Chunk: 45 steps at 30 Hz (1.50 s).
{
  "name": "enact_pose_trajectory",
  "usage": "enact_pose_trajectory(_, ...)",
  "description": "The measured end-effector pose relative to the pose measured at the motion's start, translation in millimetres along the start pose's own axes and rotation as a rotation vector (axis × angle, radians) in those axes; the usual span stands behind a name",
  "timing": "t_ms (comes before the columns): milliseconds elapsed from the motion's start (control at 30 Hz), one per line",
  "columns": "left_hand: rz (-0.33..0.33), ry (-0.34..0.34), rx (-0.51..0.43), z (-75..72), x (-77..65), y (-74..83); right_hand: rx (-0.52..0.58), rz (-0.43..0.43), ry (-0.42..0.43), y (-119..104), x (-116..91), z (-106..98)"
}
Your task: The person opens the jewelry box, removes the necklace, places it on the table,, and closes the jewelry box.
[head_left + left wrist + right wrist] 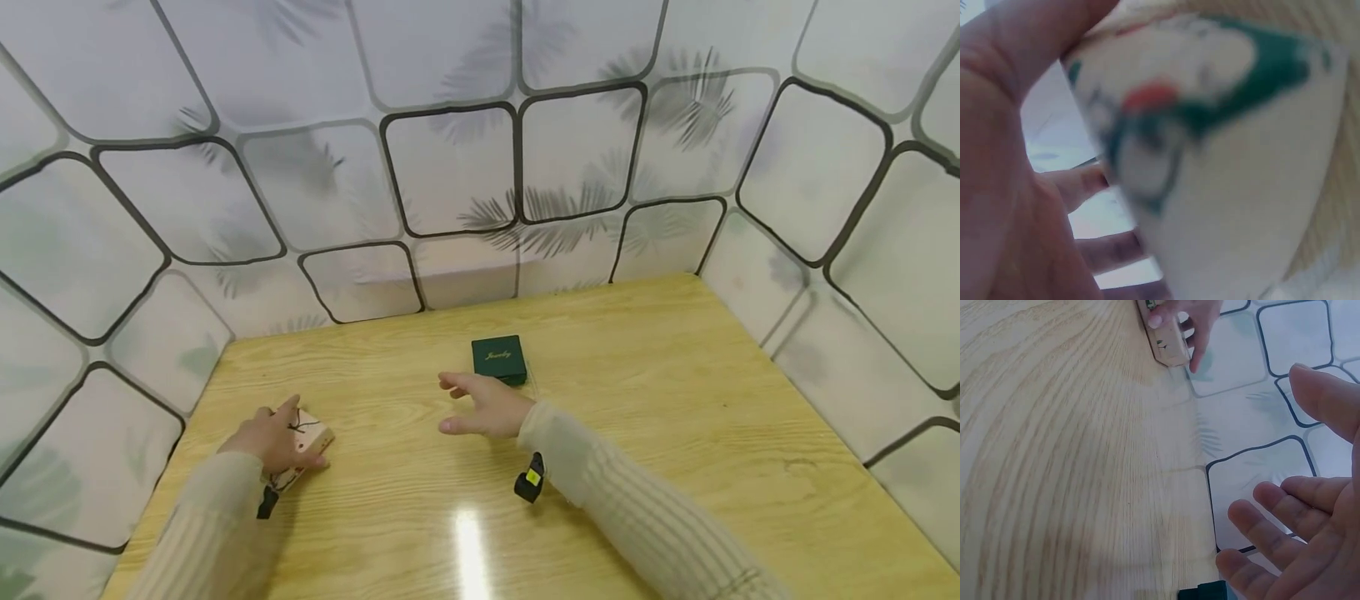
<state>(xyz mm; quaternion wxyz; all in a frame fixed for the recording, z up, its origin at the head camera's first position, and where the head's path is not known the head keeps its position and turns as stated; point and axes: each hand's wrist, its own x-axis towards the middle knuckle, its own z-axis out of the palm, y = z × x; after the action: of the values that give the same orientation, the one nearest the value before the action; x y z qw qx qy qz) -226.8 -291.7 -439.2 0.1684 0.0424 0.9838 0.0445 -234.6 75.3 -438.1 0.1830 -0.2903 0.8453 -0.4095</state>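
Note:
My left hand [264, 440] grips a small pale box [313, 435] at the left of the table, thumb on one side and fingers on the other. Dark line marks show on its top in the head view. Blurred green and red print covers part of the pale box [1235, 187] in the left wrist view. My right hand [491, 408] hovers over the middle of the table, holding nothing, fingers loosely extended and thumb apart. Just beyond it lies a dark green box [498, 354] with gold lettering that reads "Jewelry".
The wooden table [660, 400] is bordered at the back and sides by patterned cloth walls [457, 175]. A thin, pale strand lies by the green box's right side. Black camera mounts sit at both wrists.

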Motion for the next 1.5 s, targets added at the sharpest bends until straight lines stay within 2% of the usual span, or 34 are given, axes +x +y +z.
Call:
enact_pose_trajectory(267,0.017,-0.012,-0.047,5.1,-0.5,-2.6,-0.011,-0.013,-0.001,-2,0,3)
enact_pose_trajectory(500,0.076,0.019,-0.012,5.0,1.3,10.6,-0.014,-0.042,-0.008,-2,-3,4)
enact_pose_trajectory(900,0.179,0.063,0.04,13.2,3.9,46.2,-0.015,-0.047,-0.015,-1,-13,4)
enact_pose_trajectory(1333,0.334,0.108,0.104,24.6,-7.4,108.7,-0.013,-0.01,0.0,2,-24,7)
enact_pose_trajectory(1500,0.398,0.105,0.066,28.2,-12.0,124.4,-0.052,-0.009,-0.007,8,-27,10)
